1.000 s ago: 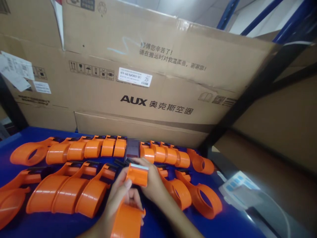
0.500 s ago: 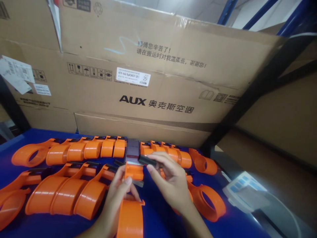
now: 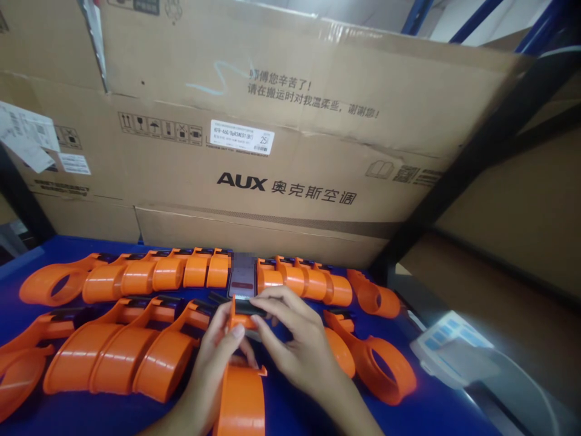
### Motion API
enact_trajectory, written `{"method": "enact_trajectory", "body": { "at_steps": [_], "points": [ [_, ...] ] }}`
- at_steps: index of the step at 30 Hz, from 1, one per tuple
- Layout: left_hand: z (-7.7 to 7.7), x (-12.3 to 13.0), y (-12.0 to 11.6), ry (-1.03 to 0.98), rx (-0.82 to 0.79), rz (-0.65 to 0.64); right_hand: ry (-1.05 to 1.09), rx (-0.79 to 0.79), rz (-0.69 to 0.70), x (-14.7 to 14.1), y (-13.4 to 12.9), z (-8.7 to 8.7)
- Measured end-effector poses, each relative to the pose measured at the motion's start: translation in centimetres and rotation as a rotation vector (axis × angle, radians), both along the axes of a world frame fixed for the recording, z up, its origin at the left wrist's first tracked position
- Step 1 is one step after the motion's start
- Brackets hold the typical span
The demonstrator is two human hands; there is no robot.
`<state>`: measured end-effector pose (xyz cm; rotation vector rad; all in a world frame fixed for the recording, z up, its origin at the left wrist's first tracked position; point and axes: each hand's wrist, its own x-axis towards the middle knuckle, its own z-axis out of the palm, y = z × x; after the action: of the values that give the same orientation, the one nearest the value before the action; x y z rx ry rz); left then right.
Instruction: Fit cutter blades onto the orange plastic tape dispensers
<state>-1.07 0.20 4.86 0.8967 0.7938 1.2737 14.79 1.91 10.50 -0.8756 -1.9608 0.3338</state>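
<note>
A warehouse assembly bench: stacked shipping cartons (image 3: 281, 139), blue racking (image 3: 472, 18), rows of orange dispensers (image 3: 136, 357)

Glossy orange plastic tape-dispenser body (image 3: 240, 393) with a small black plastic strip (image 3: 249, 307)

The body points away over the blue surface; the strip lies crosswise on its far end.

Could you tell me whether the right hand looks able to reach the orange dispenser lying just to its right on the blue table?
Probably yes: the right hand is beside that orange dispenser, nothing between, but its fingers hold a black piece.
</note>
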Motion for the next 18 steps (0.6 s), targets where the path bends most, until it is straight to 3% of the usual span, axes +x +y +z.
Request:
{"method": "enact_trajectory", "body": {
  "at_steps": [7,11,14,18],
  "points": [
    [0.7,0.0,0.4,-0.033,-0.078,-0.072,0.005,-0.034,-0.011,0.3,0.0,0.6],
    [0.8,-0.3,0.4,-0.057,-0.181,-0.131,0.124,0.005,-0.256,1.6,-0.2,1.8],
    [0.7,-0.5,0.4,-0.069,-0.203,-0.151,0.162,-0.061,-0.463,4.2,-1.1,2.7],
    [0.8,-0.6,0.2,-0.085,-0.19,-0.175,-0.175,-0.23,-0.644,8.8,-3.4,3.2]
  ]
}}
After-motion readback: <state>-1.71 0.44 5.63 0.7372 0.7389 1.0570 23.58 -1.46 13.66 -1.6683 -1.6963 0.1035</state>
